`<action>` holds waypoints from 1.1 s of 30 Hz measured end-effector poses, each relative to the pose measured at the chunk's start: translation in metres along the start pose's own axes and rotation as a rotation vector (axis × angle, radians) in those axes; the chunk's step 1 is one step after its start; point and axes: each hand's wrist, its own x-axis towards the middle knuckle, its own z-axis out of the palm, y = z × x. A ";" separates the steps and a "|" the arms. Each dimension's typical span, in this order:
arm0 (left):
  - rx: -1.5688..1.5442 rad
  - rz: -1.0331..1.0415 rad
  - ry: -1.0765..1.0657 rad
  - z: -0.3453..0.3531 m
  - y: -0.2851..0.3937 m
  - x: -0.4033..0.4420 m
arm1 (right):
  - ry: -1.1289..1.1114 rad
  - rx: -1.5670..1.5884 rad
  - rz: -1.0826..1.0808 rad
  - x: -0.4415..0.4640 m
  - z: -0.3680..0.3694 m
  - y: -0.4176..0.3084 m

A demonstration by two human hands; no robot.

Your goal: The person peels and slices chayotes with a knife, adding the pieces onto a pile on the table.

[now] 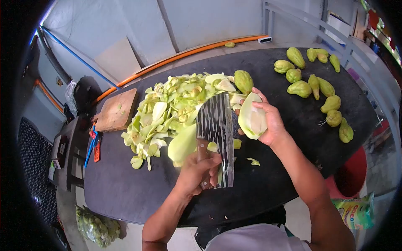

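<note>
My left hand (200, 171) is wrapped round the wooden handle of a cleaver (215, 119), its broad wet-looking blade pointing up and away from me. In my right hand (272, 119) is a pale chayote (253, 118), peeled or cut on the side that shows. The blade stands just left of this chayote, and I cannot tell whether they touch. Behind the blade, a large pale green peeled piece (182, 146) lies on the table. A heap of peelings and cut pieces (167, 106) spreads beyond it. An unpeeled chayote (243, 81) rests at the heap's right edge.
On the black table (134, 184), several whole chayotes (310, 85) lie to the right. A wooden chopping board (118, 109) and an orange-handled tool (97, 150) are at the left. A red bucket (356, 167) stands below the right edge; a bag of green produce (97, 226) sits at lower left.
</note>
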 end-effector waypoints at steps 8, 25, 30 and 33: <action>0.169 -0.021 0.095 0.002 -0.001 -0.005 | -0.113 0.067 -0.038 -0.002 0.009 0.011; 0.147 -0.017 0.062 0.004 -0.003 -0.006 | -0.124 0.086 -0.142 -0.013 0.026 0.011; 0.129 -0.032 0.068 0.015 -0.005 -0.005 | -0.122 0.116 -0.110 -0.017 0.031 0.028; 0.115 -0.021 0.059 0.015 -0.006 -0.005 | -0.116 0.098 -0.147 -0.020 0.036 0.024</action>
